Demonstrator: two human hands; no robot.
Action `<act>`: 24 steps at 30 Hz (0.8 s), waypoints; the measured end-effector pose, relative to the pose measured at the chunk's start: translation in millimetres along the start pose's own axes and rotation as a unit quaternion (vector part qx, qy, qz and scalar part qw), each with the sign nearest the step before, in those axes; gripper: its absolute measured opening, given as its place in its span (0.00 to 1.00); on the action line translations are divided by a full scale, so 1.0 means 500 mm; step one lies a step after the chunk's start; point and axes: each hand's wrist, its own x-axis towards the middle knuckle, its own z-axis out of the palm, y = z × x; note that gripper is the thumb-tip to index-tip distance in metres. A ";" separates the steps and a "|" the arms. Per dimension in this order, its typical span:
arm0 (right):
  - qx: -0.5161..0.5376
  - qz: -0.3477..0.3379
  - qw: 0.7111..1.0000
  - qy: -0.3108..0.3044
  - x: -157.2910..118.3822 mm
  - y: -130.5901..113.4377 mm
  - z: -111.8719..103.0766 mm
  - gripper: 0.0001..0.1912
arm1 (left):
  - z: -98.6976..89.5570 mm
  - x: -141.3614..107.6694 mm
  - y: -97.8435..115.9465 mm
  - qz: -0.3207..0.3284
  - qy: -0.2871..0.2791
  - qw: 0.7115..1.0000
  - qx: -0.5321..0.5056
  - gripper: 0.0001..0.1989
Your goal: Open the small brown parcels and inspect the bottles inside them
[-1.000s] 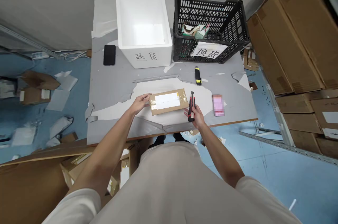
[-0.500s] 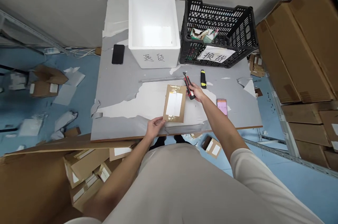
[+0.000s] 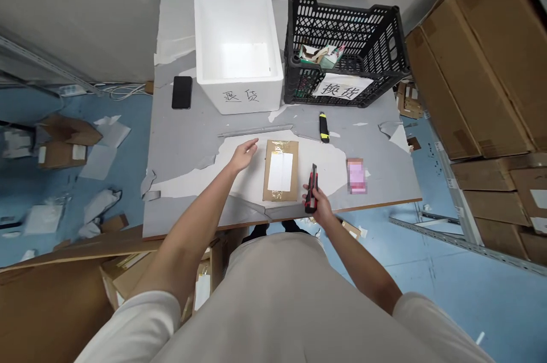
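Your left hand (image 3: 245,155) is empty, its fingers released and loosely extended toward the table's far edge; it hangs just beside the taped cardboard parcel (image 3: 281,149), apart from it. The parcel lies flat near the middle of the table's near edge, its short ends facing the near and far edges. A white label (image 3: 280,172) covers much of its top, and clear tape runs across both ends. You have the fingers of your right hand (image 3: 318,203) wrapped around a red-and-black utility knife (image 3: 311,192), close to the near edge on the parcel's right, with its tip pointing at the far edge. Whether the knife touches the table (image 3: 183,146) cannot be told.

Right of your knife, toward the near right corner, lies a phone with a pink screen (image 3: 356,172), partly blurred. A yellow-and-black cutter (image 3: 323,128) lies between the parcel and the black plastic crate (image 3: 346,81), which stands by the far right corner. Left of the crate, along the far edge, is a white foam box (image 3: 243,98); a black smartphone (image 3: 182,92) lies nearer the left edge.
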 end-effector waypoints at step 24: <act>0.033 0.000 0.999 -0.032 0.056 -0.091 0.017 0.14 | -0.046 -0.077 0.008 -0.008 0.062 0.995 -0.078 0.30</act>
